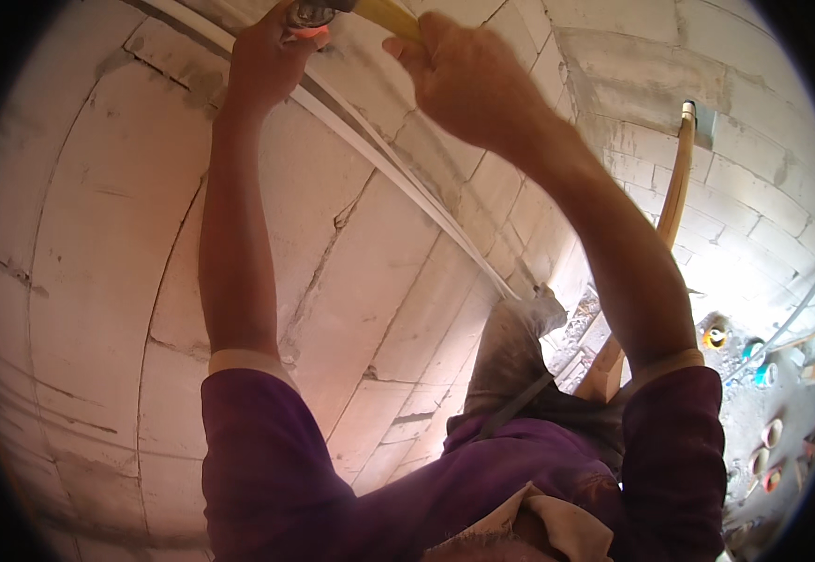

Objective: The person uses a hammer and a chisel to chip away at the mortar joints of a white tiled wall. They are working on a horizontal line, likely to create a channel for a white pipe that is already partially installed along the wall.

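My left hand (267, 56) is raised against the block wall, at the top edge of the view. Its fingers close round a round, dark, glinting thing (312, 13) with an orange-red patch below; its kind is unclear. My right hand (468, 80) grips the yellow handle (389, 16) of what looks like a hammer. The tool's dark end is beside the round thing and partly cut off by the frame; I cannot tell whether they touch. White pipes or strips (426, 201) run slantwise down the wall, passing behind my left hand.
Pale block wall (267, 253) fills the left and middle. A wooden pole (677, 192) leans at the right, near a wall opening (705, 126). Rubble (576, 328) lies by my leg. Several rolls and round containers (771, 433) lie on the floor at the lower right.
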`<state>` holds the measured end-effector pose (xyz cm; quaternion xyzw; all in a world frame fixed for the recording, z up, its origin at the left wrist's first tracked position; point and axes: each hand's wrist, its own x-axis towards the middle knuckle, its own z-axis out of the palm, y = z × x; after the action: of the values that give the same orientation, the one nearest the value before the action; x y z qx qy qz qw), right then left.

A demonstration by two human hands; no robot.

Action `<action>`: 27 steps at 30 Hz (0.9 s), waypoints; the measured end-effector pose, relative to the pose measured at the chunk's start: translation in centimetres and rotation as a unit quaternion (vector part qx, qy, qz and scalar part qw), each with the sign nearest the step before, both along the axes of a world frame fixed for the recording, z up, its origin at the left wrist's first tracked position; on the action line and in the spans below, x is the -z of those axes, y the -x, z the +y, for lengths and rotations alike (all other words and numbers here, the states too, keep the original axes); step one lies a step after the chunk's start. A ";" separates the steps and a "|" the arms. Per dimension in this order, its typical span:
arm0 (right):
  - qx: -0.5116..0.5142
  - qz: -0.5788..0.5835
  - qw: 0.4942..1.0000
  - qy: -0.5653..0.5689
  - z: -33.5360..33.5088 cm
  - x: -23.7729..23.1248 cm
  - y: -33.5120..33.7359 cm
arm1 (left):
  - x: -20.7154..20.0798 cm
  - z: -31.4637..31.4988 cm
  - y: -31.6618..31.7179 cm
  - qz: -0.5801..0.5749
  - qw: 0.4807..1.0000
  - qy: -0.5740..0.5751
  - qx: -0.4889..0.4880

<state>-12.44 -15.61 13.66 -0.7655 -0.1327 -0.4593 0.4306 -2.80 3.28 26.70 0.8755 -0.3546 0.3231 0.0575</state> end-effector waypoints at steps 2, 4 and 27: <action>-0.140 0.014 0.987 -0.075 -2.2 -3.9 5.2 | -0.1 4.0 -2.8 -0.002 0.992 0.049 0.118; -0.128 -0.132 0.969 -0.167 -1.6 -4.2 4.9 | 0.3 3.6 -3.5 0.039 0.981 0.107 0.155; -0.104 0.044 0.878 -0.466 -8.2 7.4 8.1 | -3.4 -0.5 -4.2 0.154 0.981 0.023 0.113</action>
<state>-20.56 -23.84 6.28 -0.4779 0.0367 -0.3864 0.7880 1.43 2.77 30.07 0.8673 -0.4311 0.1841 0.1673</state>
